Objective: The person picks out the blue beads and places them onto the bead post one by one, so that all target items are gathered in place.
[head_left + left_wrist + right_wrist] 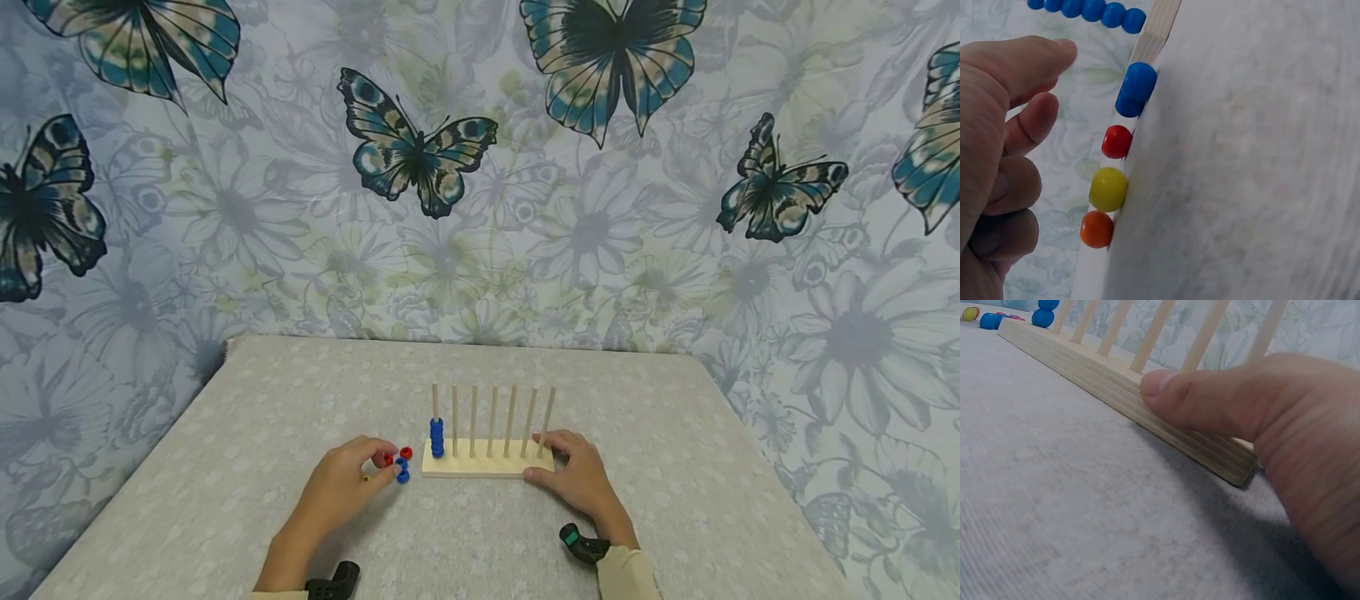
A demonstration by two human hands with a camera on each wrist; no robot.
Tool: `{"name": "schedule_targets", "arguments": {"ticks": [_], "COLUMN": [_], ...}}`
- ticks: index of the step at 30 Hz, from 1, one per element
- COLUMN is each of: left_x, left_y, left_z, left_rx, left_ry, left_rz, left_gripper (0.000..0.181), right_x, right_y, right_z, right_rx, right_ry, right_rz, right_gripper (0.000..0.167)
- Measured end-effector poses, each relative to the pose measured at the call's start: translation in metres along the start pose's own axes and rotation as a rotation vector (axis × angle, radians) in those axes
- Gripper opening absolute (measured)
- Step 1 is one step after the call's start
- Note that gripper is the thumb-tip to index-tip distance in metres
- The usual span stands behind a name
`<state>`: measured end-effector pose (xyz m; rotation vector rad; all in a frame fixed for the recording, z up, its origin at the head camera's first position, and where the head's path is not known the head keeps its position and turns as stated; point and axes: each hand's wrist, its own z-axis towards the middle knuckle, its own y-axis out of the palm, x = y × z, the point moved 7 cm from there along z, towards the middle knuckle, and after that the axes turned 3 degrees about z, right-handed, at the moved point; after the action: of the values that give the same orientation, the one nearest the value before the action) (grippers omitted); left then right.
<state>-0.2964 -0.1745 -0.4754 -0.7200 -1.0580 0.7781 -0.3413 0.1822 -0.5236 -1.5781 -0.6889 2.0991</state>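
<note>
A wooden peg stand [480,469] with a row of upright pegs sits on the table. Several blue beads [437,439] are stacked on its leftmost peg. My right hand [577,471] grips the stand's right end, the thumb [1175,400] lying along the front edge. Beside the loose beads left of the stand is my left hand [341,479], fingers bent, thumb and fingertips apart with nothing seen between them. The left wrist view shows loose blue beads [1137,90], a red bead [1116,141], a yellow bead [1109,189] and an orange bead [1096,229]. In the head view the hand partly hides these beads.
A pale patterned cloth covers the table [600,383]. Behind it hangs a backdrop [465,275] printed with butterflies and flowers. Each wrist wears a black strap device, such as the one on the right [583,546].
</note>
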Motion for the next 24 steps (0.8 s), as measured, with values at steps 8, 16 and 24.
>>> {"name": "schedule_targets", "arguments": {"ticks": [8, 16, 24], "left_x": [0.006, 0.006, 0.004], "left_y": [0.007, 0.013, 0.019], "left_z": [0.000, 0.002, 0.001], "left_rx": [-0.066, -0.114, -0.130], "left_ry": [-0.020, -0.073, -0.074], "left_rz": [0.045, 0.083, 0.085], "left_gripper": [0.027, 0.021, 0.018], "right_x": [0.002, 0.002, 0.003], "right_y": [0.001, 0.000, 0.001], "right_z": [-0.001, 0.001, 0.000], "right_rx": [0.006, 0.005, 0.000], "right_ry": [0.016, 0.015, 0.035], "right_rz": [-0.013, -0.005, -0.011], "right_gripper": [0.059, 0.058, 0.059]}}
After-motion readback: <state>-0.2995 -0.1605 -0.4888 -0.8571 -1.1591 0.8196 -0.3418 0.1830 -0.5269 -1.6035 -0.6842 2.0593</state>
